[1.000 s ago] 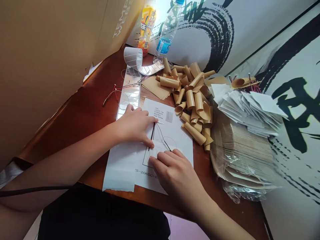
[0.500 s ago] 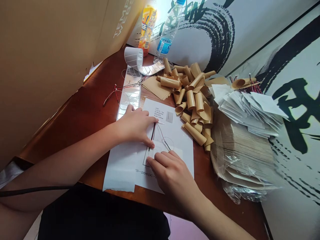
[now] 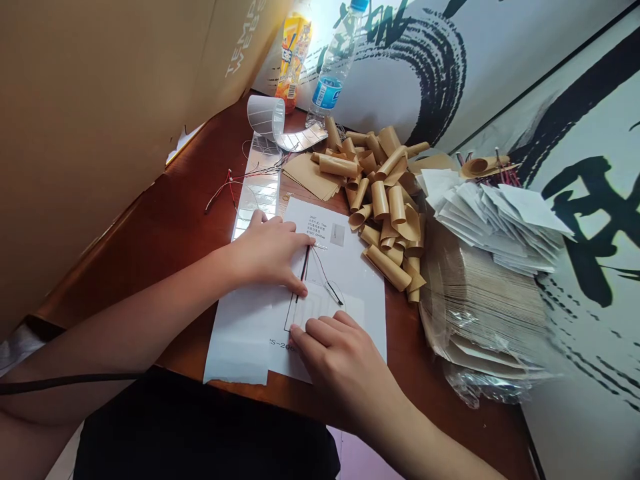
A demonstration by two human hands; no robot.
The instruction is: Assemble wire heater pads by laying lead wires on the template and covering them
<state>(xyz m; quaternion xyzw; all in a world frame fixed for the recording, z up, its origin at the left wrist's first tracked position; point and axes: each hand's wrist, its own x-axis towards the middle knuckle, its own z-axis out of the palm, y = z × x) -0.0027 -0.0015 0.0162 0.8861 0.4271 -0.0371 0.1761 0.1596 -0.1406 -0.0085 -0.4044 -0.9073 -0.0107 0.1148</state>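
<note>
A printed white sheet [image 3: 367,263] lies on the table with a thin dark wire [image 3: 327,277] on it, ending in a black tip at the right. My left hand [image 3: 265,250] has its fingers spread. Its index fingertip and thumb press on the sheet along a dark straight strip [image 3: 305,265]. Below it, my right hand [image 3: 345,353] rests low on the sheet with curled fingers, its thumb near the corner of a drawn outline. Whatever may be between those fingers is hidden. A translucent pale piece [image 3: 320,300] seems to lie over the drawing.
A strip of silvery labels [image 3: 260,177] runs up the left, with red and black wires [image 3: 230,183] beside it. Brown paper rolls [image 3: 380,200] heap behind the sheet. At right stand stacked papers [image 3: 493,293]. Two bottles [image 3: 327,87] [image 3: 291,60] are at the back.
My right hand has moved slightly down toward me, uncovering more of the wire's black tip and the pale piece. My left hand stays in place.
</note>
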